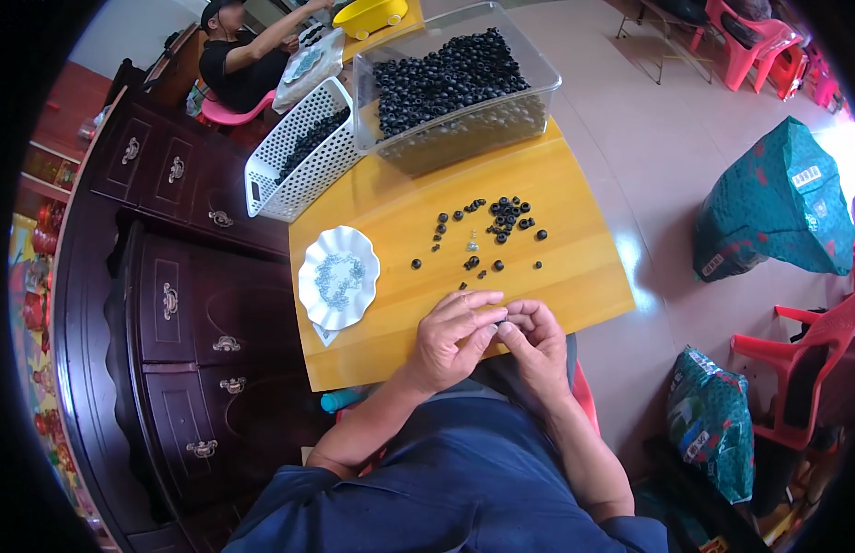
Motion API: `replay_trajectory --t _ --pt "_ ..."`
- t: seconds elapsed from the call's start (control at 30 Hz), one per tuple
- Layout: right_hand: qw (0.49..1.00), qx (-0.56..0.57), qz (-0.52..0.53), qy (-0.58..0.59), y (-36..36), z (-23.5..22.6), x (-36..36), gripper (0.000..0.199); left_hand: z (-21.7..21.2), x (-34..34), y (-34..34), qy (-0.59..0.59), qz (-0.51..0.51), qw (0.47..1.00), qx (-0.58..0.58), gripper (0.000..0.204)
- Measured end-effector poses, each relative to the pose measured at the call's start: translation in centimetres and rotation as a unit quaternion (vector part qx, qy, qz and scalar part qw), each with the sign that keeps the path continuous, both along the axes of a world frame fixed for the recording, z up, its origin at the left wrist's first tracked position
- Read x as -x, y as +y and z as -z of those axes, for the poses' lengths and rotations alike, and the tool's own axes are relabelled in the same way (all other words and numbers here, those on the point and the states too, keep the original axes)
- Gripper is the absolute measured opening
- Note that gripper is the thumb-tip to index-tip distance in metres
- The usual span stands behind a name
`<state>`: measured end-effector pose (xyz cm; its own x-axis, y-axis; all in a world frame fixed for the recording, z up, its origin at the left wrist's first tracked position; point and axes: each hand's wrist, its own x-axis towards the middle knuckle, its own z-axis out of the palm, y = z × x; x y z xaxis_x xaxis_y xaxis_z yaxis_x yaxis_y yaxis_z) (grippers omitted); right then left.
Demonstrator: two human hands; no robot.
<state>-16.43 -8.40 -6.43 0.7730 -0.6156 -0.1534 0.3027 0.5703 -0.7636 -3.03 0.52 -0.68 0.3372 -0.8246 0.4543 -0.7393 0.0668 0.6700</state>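
Just over the near edge of the yellow wooden table [400, 355], my left hand [443, 339] and my right hand [536, 348] meet with closed fingertips. Both pinch a small black part [501, 323], mostly hidden by the fingers. Beyond my hands lie several loose round black parts [510, 217], like small rings or caps, some in a cluster and some scattered. Among them sits a little group of tiny clear pieces [473, 246]. To the left, a white scalloped dish [310, 304] holds many small pale clear pieces [340, 279].
A clear plastic bin [464, 134] full of black parts stands at the table's far end, beside a white perforated basket [271, 180]. Dark wooden cabinets [234, 313] line the left. Another person [239, 64] works beyond. Green bags [768, 207] and a red chair [805, 359] stand right.
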Motion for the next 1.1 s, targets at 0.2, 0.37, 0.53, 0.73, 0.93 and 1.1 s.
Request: replay_trajectory --t 0.2,0.37,0.53,0.73,0.93,1.1 --pt "0.998 0.014 -0.035 0.046 -0.1 -0.3 0.4 0.022 1.0 -3.6 1.6 0.136 -0.12 0.982 -0.053 0.03" --pt "0.999 0.023 -0.037 0.022 -0.1 0.1 0.2 0.022 2.2 -7.3 2.2 0.015 -0.219 0.971 -0.094 0.028" --pt "0.999 0.03 -0.042 0.016 -0.1 0.2 -0.1 0.02 2.9 -9.0 1.1 -0.127 -0.235 0.957 -0.115 0.023" --pt "0.999 0.033 -0.039 0.009 -0.3 0.2 -0.2 0.019 3.6 -10.3 -0.7 -0.193 -0.228 0.946 -0.124 0.013" --pt "0.999 0.012 -0.036 0.003 -0.2 -0.1 0.0 0.018 4.2 -10.4 -1.2 -0.234 -0.199 0.943 -0.125 0.007" --pt "0.999 0.011 -0.04 -0.006 -0.4 0.0 0.1 0.019 3.1 -9.7 -0.4 -0.227 -0.181 0.947 -0.138 0.009"
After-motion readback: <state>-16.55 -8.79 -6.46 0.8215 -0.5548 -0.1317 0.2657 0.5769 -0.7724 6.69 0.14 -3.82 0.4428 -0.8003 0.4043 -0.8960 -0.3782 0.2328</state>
